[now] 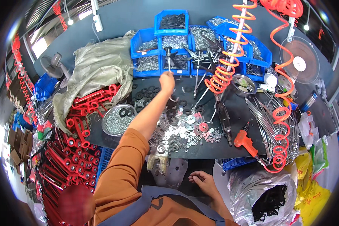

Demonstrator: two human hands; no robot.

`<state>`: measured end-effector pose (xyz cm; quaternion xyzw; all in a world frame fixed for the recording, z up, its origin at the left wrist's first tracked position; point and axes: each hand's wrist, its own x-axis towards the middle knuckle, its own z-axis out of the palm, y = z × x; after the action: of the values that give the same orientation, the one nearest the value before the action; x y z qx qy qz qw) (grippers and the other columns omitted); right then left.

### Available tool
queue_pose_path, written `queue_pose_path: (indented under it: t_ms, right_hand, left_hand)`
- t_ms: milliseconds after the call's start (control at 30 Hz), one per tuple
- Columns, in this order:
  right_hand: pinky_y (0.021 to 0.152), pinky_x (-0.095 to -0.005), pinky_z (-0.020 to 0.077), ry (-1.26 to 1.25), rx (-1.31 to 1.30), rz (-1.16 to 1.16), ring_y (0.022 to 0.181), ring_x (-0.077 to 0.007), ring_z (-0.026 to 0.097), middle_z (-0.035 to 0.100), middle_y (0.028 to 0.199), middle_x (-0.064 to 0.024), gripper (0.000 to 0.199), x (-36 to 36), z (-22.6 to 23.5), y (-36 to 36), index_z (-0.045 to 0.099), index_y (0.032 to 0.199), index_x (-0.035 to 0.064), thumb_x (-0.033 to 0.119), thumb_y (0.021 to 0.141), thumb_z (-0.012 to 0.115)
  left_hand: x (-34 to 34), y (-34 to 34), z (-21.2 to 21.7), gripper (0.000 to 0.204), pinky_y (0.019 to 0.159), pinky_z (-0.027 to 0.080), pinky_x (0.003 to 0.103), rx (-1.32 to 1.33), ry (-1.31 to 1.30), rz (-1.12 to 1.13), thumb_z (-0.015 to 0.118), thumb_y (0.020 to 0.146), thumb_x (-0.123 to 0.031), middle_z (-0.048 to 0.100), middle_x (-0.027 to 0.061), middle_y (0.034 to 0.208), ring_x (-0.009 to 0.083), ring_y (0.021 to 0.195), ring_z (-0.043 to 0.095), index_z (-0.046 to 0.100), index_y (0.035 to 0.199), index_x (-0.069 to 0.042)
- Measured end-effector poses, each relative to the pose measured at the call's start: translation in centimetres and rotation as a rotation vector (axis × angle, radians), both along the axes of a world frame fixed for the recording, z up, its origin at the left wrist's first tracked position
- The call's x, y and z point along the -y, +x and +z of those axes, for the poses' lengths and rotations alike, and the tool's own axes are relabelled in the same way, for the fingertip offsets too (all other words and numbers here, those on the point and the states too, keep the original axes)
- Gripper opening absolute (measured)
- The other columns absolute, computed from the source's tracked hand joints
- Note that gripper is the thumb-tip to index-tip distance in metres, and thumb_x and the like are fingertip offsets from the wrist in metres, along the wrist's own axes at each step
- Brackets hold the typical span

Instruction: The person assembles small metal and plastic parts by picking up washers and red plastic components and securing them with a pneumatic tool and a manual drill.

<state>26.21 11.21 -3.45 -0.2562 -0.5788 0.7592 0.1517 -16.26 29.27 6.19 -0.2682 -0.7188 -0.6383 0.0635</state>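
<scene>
In the head view, the left arm stretches forward over the table [101, 139], its hand [167, 82] closed around the lower end of an upright tool [168, 64] before the blue bins [145, 73]. The right hand [205, 183] hangs low, fingers loosely curled, near the table's edge.

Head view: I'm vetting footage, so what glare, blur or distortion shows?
Head view: bright glare on the washers, and a bulb glows upper right; head view: fisheye bowing of the table edge, corners dark; head view: a reddish patch, lower left, is blurred beyond recognition, while the left hand has no obvious blur.
</scene>
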Motion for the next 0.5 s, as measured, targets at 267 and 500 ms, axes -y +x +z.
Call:
queue_pose_path:
  t_ms: [267,500]
  right_hand:
    - [0.087,-0.029,0.0448,0.591,-0.222,-0.398,0.096,-0.0158,0.057,0.059,0.103,-0.0083,0.023,-2.1,6.9,-4.2,0.057,0.109,-0.0025,0.001,0.087,0.054]
    - [0.072,-0.0304,0.0502,-0.038,-0.381,0.249,0.086,-0.0205,0.061,0.059,0.105,-0.0149,0.048,1.2,15.9,-5.8,0.041,0.13,-0.0009,0.017,0.088,0.056]
  left_hand:
    - [24.1,8.1,6.9,0.033,0.041,0.025,0.021,0.469,0.195,-0.889,0.049,0.097,-0.03,0.038,-0.0057,0.057,0.0038,0.045,0.031,0.057,0.088,0.0]
    - [34.6,19.0,-3.0,0.029,0.048,0.028,0.02,0.536,0.071,-0.995,0.044,0.1,-0.025,0.042,-0.0041,0.062,0.0036,0.053,0.033,0.057,0.089,-0.001]
